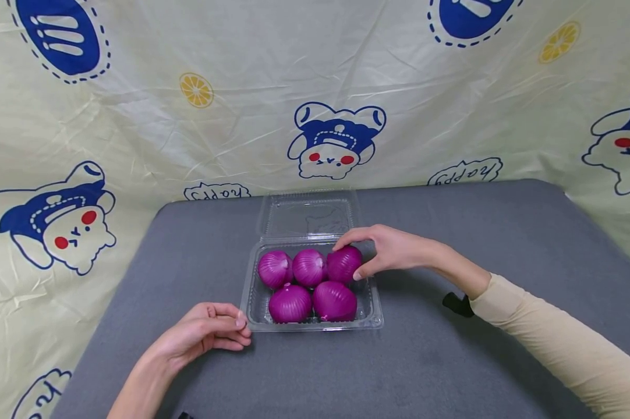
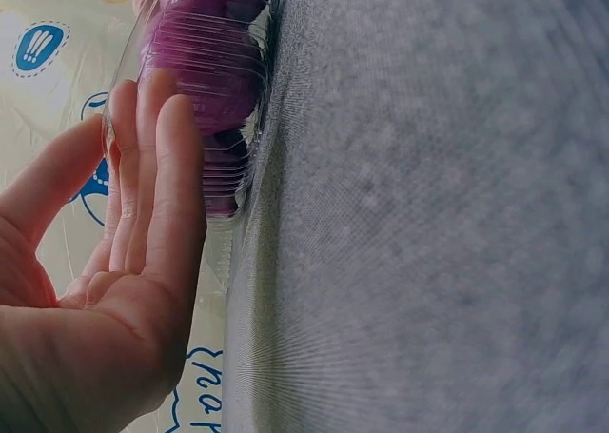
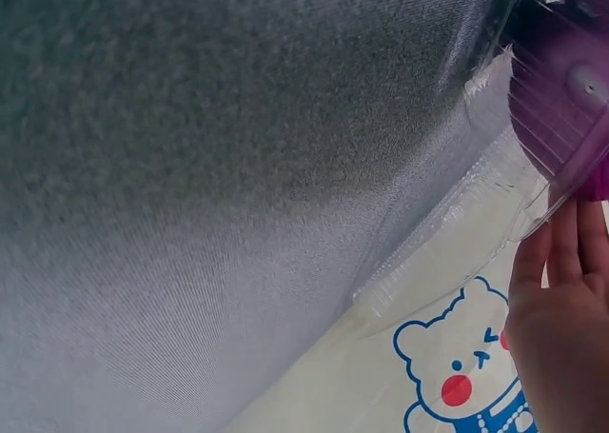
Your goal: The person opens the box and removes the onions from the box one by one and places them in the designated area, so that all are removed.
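Several purple onions sit in a clear plastic clamshell box (image 1: 312, 327), three in its back row and two in front. My right hand (image 1: 393, 250) reaches over the box's right side and grips the back right onion (image 1: 344, 263), fingers on its far side and thumb on its near side. In the right wrist view, that hand (image 3: 566, 300) comes up beside the box wall, fingertips hidden behind the plastic. At the box's front left corner my left hand (image 1: 210, 331) pinches the rim, its thumb on top. The left wrist view shows the left fingers (image 2: 171, 186) along the outer wall.
The box's clear lid (image 1: 310, 214) lies folded back behind it. Underneath is a grey cloth-covered table (image 1: 200, 250), with a printed curtain (image 1: 241, 134) behind it. A small black object (image 1: 457, 304) shows beside the right wrist.
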`<state>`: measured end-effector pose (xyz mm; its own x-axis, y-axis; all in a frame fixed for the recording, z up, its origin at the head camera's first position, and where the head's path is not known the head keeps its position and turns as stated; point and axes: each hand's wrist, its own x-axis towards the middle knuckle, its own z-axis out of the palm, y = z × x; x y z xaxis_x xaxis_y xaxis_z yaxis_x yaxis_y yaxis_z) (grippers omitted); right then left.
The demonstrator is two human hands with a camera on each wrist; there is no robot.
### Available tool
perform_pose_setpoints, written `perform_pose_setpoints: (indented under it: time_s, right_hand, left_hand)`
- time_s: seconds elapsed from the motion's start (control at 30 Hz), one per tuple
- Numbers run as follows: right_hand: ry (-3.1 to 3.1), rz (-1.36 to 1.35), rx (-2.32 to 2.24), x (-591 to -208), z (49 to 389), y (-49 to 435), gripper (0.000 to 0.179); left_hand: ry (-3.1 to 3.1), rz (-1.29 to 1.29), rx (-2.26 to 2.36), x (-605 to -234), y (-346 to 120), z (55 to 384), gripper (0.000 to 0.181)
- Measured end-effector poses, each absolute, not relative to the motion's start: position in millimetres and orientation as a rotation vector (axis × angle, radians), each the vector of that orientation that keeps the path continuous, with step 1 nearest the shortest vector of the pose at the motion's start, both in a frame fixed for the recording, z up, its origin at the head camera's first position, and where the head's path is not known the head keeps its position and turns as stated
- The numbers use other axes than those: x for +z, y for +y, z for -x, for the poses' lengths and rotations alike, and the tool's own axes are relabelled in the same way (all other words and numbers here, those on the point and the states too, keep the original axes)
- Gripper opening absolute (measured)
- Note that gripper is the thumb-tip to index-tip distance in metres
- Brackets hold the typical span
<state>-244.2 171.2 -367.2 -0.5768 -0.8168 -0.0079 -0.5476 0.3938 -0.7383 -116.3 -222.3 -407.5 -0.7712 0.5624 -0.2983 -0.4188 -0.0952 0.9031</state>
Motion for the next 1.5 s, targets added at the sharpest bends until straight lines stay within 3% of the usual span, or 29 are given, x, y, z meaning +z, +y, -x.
perform_pose_setpoints:
  time_s: [0.7, 1.5]
  right_hand:
    - [2.286, 0.921, -1.446, -365.8, 232.6, 185.3, 0.046]
    - [2.487, 0.713, -1.476, -357.5, 220.9, 239.7, 0.043]
  left_hand:
    - [1.531, -0.152, 1.918, -406.8, -222.0, 115.5, 0.009]
    - [1.502, -0.185, 1.916, -408.5, -223.4, 116.0, 0.008]
